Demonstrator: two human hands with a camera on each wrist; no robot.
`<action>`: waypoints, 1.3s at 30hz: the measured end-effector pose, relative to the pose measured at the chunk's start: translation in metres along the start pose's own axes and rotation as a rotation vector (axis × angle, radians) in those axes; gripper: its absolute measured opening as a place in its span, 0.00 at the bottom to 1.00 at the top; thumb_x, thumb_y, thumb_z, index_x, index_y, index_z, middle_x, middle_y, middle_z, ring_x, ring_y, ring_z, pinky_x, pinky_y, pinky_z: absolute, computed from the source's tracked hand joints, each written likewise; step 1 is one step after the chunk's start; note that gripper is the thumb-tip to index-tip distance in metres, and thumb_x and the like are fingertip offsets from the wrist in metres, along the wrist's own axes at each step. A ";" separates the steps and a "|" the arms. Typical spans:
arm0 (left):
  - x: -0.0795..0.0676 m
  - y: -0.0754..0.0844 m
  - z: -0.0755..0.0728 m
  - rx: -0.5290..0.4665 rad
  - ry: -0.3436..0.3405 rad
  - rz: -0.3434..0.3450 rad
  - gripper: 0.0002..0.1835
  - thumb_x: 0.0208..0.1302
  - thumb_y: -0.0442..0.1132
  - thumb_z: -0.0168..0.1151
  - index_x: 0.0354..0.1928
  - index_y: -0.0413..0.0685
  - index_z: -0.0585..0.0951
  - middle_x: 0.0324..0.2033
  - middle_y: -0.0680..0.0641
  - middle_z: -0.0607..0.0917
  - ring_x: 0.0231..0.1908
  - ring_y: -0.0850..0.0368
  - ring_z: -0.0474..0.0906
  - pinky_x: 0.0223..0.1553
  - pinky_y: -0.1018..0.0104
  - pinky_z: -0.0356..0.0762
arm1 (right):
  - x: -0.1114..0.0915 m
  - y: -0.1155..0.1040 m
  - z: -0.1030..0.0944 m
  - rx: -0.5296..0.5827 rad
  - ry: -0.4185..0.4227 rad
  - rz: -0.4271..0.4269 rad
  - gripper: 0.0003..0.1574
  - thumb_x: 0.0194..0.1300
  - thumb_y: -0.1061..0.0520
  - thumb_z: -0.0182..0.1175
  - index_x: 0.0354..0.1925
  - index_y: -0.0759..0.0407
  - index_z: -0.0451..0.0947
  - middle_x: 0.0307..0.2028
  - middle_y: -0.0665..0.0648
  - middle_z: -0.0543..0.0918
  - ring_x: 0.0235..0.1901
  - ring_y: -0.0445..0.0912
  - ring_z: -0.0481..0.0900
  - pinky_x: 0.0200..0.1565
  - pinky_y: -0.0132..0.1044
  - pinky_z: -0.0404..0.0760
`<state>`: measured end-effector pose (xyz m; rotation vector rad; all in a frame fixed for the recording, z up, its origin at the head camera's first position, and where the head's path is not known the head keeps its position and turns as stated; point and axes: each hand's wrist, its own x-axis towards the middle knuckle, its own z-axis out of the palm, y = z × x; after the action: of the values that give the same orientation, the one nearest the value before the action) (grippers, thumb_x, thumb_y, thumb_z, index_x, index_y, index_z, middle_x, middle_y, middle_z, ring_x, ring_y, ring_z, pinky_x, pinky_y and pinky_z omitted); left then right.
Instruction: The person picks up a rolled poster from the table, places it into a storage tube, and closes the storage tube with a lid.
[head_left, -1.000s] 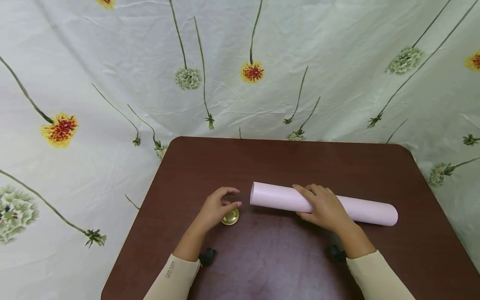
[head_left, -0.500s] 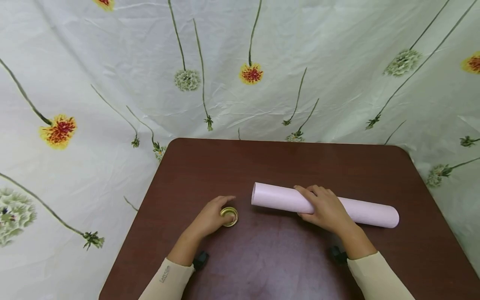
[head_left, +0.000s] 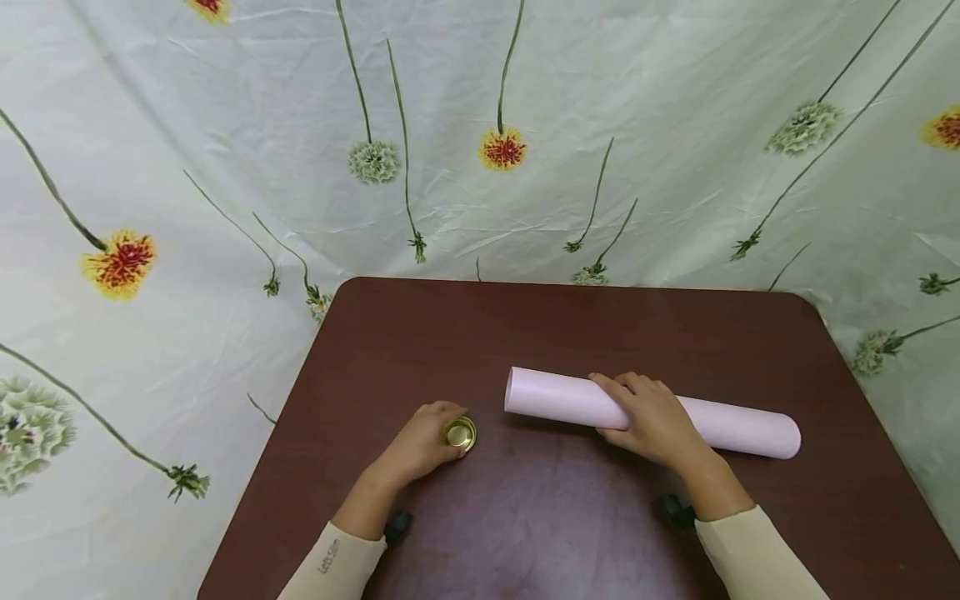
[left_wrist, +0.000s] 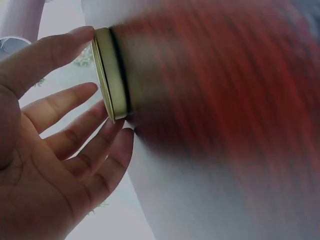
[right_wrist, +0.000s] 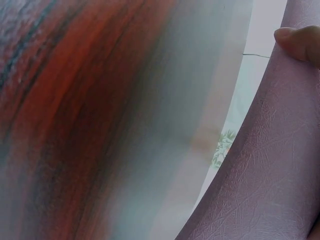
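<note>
My left hand has its thumb and fingers at opposite edges of a small, round, gold-coloured jar lid, pinching it down at the tabletop. In the left wrist view the thumb tip meets one edge of the lid, while the fingertips curl in at the other edge. A pale pink rolled sheet lies slantwise right of centre, its hollow end towards the lid. Over its middle my right hand grips it, thumb on the near side. The right wrist view shows the roll's finely creased surface and one fingertip.
Both things are on a dark reddish-brown table with rounded far corners. A white cloth printed with flowers hangs behind and at the sides. Dark wrist-worn devices sit under both wrists.
My left hand has come down and slightly back from above the lid, and its thumb and fingers have closed on the lid's edges. My right hand stays on the roll.
</note>
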<state>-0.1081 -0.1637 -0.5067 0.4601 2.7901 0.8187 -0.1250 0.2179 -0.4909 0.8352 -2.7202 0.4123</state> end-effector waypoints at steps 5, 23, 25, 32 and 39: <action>-0.001 0.001 0.002 0.033 -0.006 -0.013 0.37 0.48 0.37 0.81 0.64 0.39 0.79 0.59 0.42 0.79 0.61 0.41 0.72 0.61 0.48 0.74 | 0.000 -0.001 0.000 0.001 -0.002 0.004 0.53 0.47 0.43 0.79 0.70 0.46 0.70 0.43 0.55 0.81 0.41 0.53 0.81 0.46 0.51 0.77; 0.000 -0.001 -0.004 -0.251 0.000 -0.079 0.33 0.57 0.45 0.77 0.65 0.51 0.76 0.55 0.47 0.77 0.47 0.55 0.77 0.47 0.59 0.80 | 0.000 -0.001 0.000 -0.004 0.001 0.011 0.53 0.48 0.42 0.78 0.70 0.45 0.69 0.43 0.55 0.81 0.40 0.53 0.81 0.46 0.51 0.77; 0.001 0.000 -0.005 -0.322 0.012 -0.084 0.33 0.57 0.46 0.77 0.65 0.52 0.76 0.55 0.48 0.77 0.49 0.56 0.78 0.47 0.62 0.81 | 0.000 -0.002 0.000 -0.002 0.003 0.009 0.53 0.48 0.42 0.78 0.70 0.45 0.69 0.43 0.55 0.81 0.40 0.53 0.81 0.46 0.51 0.77; 0.006 0.002 -0.005 -0.497 0.041 -0.118 0.34 0.58 0.49 0.76 0.66 0.55 0.75 0.54 0.52 0.79 0.54 0.58 0.78 0.50 0.67 0.81 | 0.002 -0.004 0.000 0.000 0.001 0.014 0.53 0.47 0.43 0.78 0.70 0.45 0.70 0.42 0.54 0.80 0.40 0.53 0.81 0.45 0.50 0.77; 0.011 0.008 -0.009 -0.519 0.061 -0.113 0.34 0.61 0.54 0.73 0.68 0.58 0.74 0.55 0.54 0.79 0.54 0.58 0.79 0.51 0.64 0.80 | 0.004 -0.005 -0.001 0.002 -0.010 0.027 0.53 0.47 0.43 0.79 0.70 0.45 0.70 0.43 0.54 0.81 0.40 0.53 0.81 0.46 0.50 0.77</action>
<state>-0.1186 -0.1578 -0.4953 0.1865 2.4819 1.4823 -0.1248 0.2120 -0.4877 0.8050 -2.7436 0.4180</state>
